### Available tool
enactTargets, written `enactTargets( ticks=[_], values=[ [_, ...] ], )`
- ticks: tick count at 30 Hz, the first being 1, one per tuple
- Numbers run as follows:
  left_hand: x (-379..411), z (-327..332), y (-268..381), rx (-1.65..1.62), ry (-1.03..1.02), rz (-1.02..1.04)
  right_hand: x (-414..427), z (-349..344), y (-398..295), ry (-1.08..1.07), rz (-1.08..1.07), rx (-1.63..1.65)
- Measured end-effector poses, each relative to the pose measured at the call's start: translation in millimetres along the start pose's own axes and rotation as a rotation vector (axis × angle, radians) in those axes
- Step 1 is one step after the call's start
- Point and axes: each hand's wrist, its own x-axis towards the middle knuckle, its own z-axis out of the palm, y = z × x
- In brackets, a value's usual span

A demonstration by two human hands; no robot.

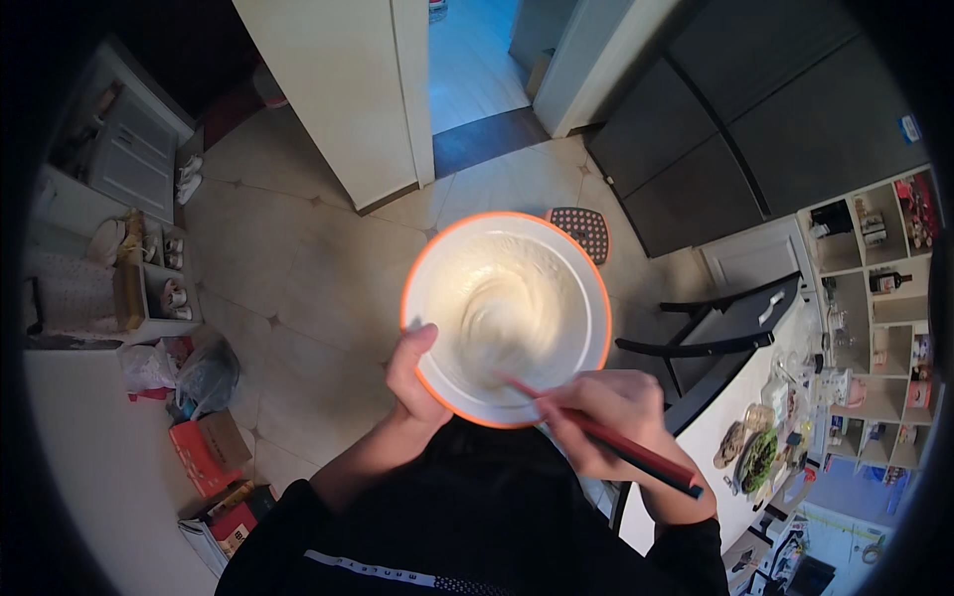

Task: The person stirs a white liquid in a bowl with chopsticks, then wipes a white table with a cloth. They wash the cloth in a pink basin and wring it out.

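Note:
In the middle of the head view is a white bowl with an orange rim, held up in front of my body. My left hand grips its lower left side, the thumb over the rim. Inside lies a pale, creamy batter with swirl marks. My right hand holds dark red chopsticks, their butt ends pointing down to the right. The tips reach into the batter near the bowl's lower edge, where motion blur hides them.
At right stands a white table with a plate of leafy greens and a dark chair. A dotted plastic stool is beyond the bowl. Plastic bags and boxes line the left wall. A doorway opens ahead.

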Motion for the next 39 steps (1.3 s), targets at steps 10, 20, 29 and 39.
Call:
enactTargets(
  ticks=[10, 20, 29, 39],
  values=[
    [164.0, 48.3, 24.0, 0.027, -0.022, 0.018, 138.5, -31.1, 134.4, 0.283, 0.008, -0.150],
    [379.2, 135.6, 56.4, -0.044, -0.057, 0.083, 270.6, -130.0, 252.6, 0.196, 0.083, -0.031],
    [585.9, 154.9, 65.4, -0.059, 0.010, 0.081, 437.8, -158.5, 376.0, 0.076, 0.007, 0.012],
    [783.9, 205.8, 123.9, -0.135, 0.087, 0.128, 649.1, -198.1, 512.5, 0.201, -0.002, -0.011]
  ],
)
